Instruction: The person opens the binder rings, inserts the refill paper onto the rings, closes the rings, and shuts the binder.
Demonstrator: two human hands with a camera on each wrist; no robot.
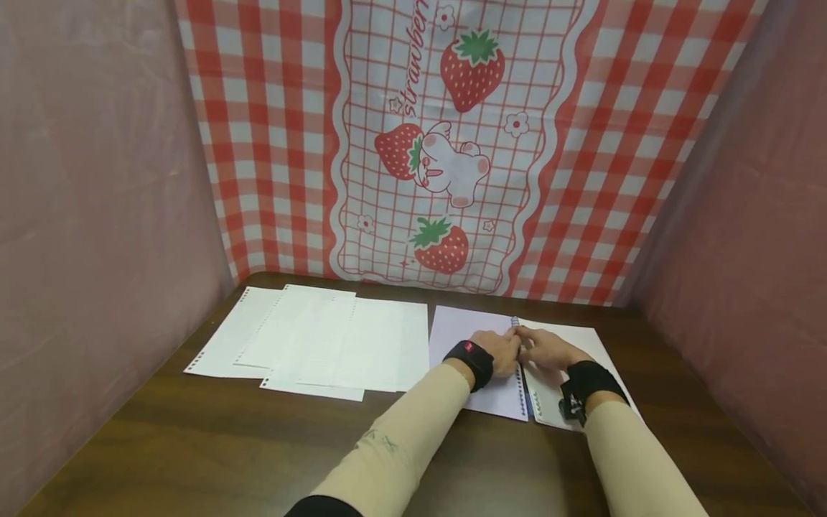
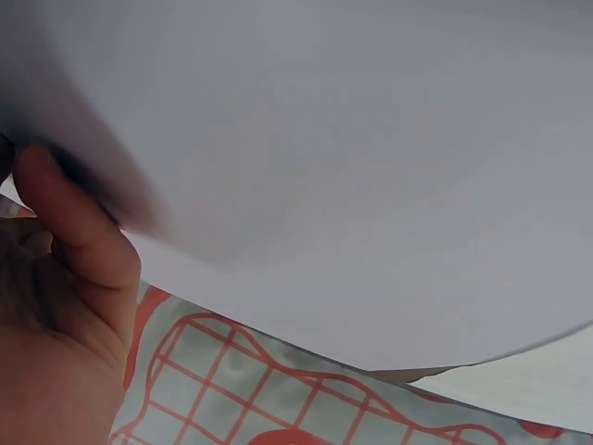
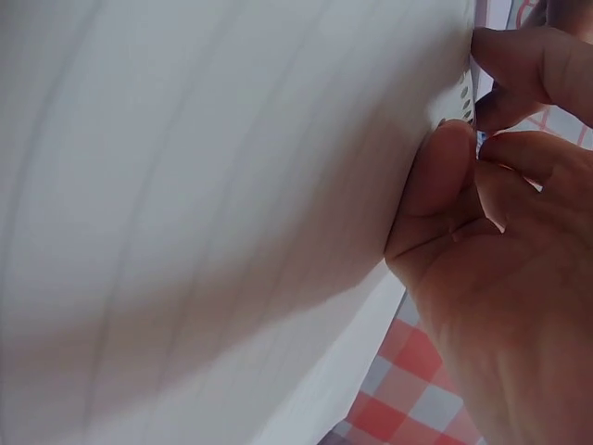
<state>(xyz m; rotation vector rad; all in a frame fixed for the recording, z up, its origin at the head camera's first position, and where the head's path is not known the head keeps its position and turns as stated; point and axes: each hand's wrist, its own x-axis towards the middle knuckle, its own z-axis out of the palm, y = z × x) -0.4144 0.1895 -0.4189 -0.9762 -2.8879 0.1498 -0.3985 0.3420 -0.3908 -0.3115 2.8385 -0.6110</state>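
Hands meet at the top of an open loose-leaf binder (image 1: 497, 359) that lies flat near the right end of a dark wooden table (image 1: 194, 445), closer to the back edge than the front. The left hand (image 1: 500, 352) rests on the lilac left page beside the ring spine (image 1: 520, 373), fingers curled toward it; the left wrist view shows its thumb (image 2: 79, 232) pressed under a pale sheet (image 2: 352, 176), so it appears to be pinching that paper. The right hand (image 1: 545, 350) lies just across the spine, and the right wrist view shows its thumb and fingers (image 3: 445, 185) nipping the punched edge of a lined white page (image 3: 213, 204) right at the holes. Whether the rings are sprung apart or snapped together is too small to tell.

As a judgement of progress: several punched sheets (image 1: 316, 345) already lie fanned in an overlapping stack toward the left of the table, well apart from the binder, while at least one page remains on the rings between the hands, so the work looks partly done.

Both forearms wear beige sleeves with black wrist straps. Behind the table hangs a red and white checked cloth (image 1: 452, 143) printed with strawberries and a white rabbit. Plain pink fabric walls (image 1: 97, 215) close in both sides.
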